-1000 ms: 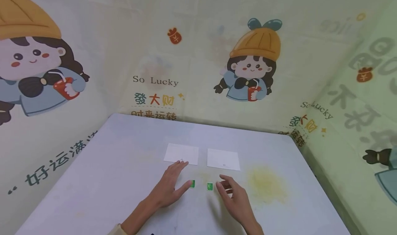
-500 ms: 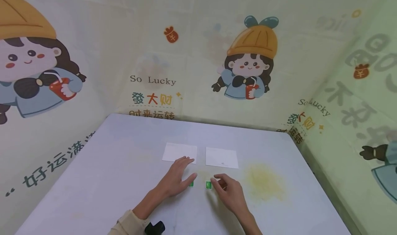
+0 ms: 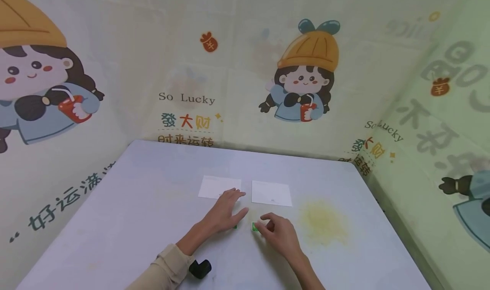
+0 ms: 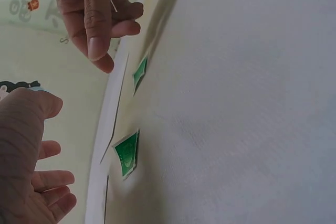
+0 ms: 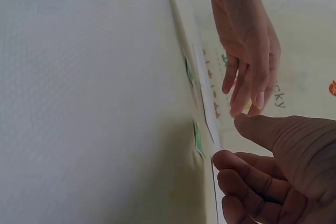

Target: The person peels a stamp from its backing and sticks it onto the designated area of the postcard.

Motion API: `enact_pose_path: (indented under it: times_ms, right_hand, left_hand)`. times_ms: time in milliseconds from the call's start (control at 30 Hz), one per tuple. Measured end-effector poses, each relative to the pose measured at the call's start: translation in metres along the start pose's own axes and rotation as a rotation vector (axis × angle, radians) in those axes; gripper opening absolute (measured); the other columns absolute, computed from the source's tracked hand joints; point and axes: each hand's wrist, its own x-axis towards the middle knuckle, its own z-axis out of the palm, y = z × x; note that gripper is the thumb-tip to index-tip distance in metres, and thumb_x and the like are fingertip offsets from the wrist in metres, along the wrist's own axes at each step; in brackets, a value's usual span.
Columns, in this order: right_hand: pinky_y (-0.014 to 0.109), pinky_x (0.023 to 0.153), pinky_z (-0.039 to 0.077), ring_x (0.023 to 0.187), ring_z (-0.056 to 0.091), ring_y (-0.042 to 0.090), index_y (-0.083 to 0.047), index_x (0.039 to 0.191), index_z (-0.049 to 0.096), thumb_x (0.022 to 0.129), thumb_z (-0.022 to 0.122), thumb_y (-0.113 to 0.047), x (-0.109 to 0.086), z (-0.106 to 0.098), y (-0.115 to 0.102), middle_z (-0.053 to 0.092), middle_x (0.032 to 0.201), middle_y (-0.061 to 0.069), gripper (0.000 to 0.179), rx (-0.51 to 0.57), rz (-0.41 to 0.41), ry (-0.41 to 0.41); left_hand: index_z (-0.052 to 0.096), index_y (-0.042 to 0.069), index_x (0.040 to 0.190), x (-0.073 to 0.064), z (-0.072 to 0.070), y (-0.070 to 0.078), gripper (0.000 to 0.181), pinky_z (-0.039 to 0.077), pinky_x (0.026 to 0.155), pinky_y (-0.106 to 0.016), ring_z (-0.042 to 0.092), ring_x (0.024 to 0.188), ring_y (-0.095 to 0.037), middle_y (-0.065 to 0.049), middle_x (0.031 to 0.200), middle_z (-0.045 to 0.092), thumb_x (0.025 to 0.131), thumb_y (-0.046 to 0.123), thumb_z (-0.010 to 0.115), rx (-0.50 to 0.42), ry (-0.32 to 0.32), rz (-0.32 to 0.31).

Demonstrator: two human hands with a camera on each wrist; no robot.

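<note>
Two small green stamp-like pieces with white borders lie on the white table: the left piece (image 4: 127, 154) is mostly covered by my left hand in the head view, and the right piece (image 4: 140, 73) shows beside my right fingertips. My left hand (image 3: 227, 213) hovers over the table with fingers extended and thumb apart, its fingertips overlapping the near edge of the left white card (image 3: 219, 186). My right hand (image 3: 282, 237), fingers loosely bent and holding nothing, hovers just right of the right green piece. Another white card (image 3: 271, 193) lies flat beyond it.
A yellowish stain (image 3: 324, 222) marks the table (image 3: 153, 222) right of my right hand. Cloth walls (image 3: 245, 69) printed with cartoon figures stand around the table's back and sides. A black device (image 3: 200, 269) sits by my left sleeve (image 3: 172, 262).
My left hand has moved right and slightly forward, its sleeve coming further into view. My right hand has shifted slightly left, its fingertips now overlapping the right green piece. The cards stay put.
</note>
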Motion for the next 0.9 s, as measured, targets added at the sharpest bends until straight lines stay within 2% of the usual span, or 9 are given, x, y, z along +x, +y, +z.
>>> enact_pose_path:
  times_ms: [233, 533, 900]
  right_hand:
    - [0.022, 0.049, 0.039, 0.051, 0.045, 0.001, -0.006, 0.108, 0.075, 0.087, 0.082, -0.028, 0.002, 0.001, 0.002, 0.058, 0.061, -0.012, 0.032, -0.050, -0.003, -0.025]
    - [0.022, 0.050, 0.037, 0.054, 0.043, 0.002, -0.008, 0.106, 0.075, 0.082, 0.086, -0.030, 0.006, 0.006, 0.006, 0.057, 0.063, -0.011, 0.035, -0.139, -0.022, -0.046]
    - [0.022, 0.051, 0.038, 0.055, 0.044, 0.001, -0.009, 0.105, 0.075, 0.081, 0.087, -0.028, 0.009, 0.010, 0.008, 0.059, 0.063, -0.011, 0.033, -0.158, -0.027, -0.059]
  left_hand:
    - [0.057, 0.004, 0.140, 0.013, 0.006, -0.005, 0.050, 0.036, 0.115, -0.055, 0.041, 0.143, -0.038, -0.020, 0.145, 0.055, 0.099, 0.030, 0.064, 0.042, -0.009, 0.042]
    - [0.053, 0.007, 0.145, 0.030, 0.015, -0.010, 0.053, 0.036, 0.116, -0.052, 0.041, 0.145, -0.035, -0.016, 0.147, 0.054, 0.100, 0.034, 0.063, 0.094, -0.055, 0.013]
    - [0.051, 0.009, 0.148, 0.054, 0.028, -0.010, 0.055, 0.031, 0.120, -0.048, 0.037, 0.148, -0.031, -0.013, 0.152, 0.051, 0.101, 0.036, 0.062, 0.161, -0.114, -0.005]
